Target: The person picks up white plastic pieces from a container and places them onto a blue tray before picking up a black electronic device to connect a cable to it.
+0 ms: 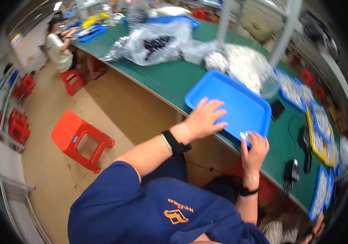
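A blue tray (239, 103) lies on the green table in front of me. My left hand (204, 118) is at the tray's near left edge, its fingers spread over the rim and nothing in them. Whether it touches the tray I cannot tell. At the tray's near right corner, my right hand (256, 152) has its thumb and fingers closed on a small shiny clear-and-white packet (246, 137). Its contents are too small to make out. Apart from that packet, the visible tray floor is bare.
Beyond the tray lie a clear bag of whitish parts (245, 67) and a large plastic bag with dark items (151, 44). Blue and yellow trays (320, 126) line the right. A black adapter (292, 170) is nearer. A red stool (80, 140) stands left; a person (60, 46) sits beyond.
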Demonstrator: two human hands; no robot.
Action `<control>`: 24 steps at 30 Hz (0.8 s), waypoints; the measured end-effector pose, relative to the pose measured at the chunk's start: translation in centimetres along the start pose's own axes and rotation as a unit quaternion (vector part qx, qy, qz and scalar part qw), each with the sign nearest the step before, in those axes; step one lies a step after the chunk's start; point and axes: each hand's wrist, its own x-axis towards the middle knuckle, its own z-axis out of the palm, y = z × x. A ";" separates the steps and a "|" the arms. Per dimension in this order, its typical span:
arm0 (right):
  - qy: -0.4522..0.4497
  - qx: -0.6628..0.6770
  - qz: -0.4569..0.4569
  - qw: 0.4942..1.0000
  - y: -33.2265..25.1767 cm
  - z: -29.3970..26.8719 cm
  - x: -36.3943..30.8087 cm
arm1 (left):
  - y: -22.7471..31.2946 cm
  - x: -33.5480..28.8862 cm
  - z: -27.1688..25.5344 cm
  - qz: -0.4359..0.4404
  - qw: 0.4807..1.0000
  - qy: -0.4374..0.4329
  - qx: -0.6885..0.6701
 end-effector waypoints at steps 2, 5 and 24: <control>-0.017 0.006 -0.009 1.000 -0.7 0.0 1.0 | 0.4 0.0 -0.5 0.008 1.000 -0.015 0.021; 0.006 0.019 -0.017 1.000 -1.1 0.6 1.4 | 0.3 0.0 -1.3 -0.023 0.998 -0.052 0.015; -0.011 0.020 0.016 1.000 1.0 2.1 2.3 | 5.4 4.0 0.7 0.036 0.985 -0.145 -0.087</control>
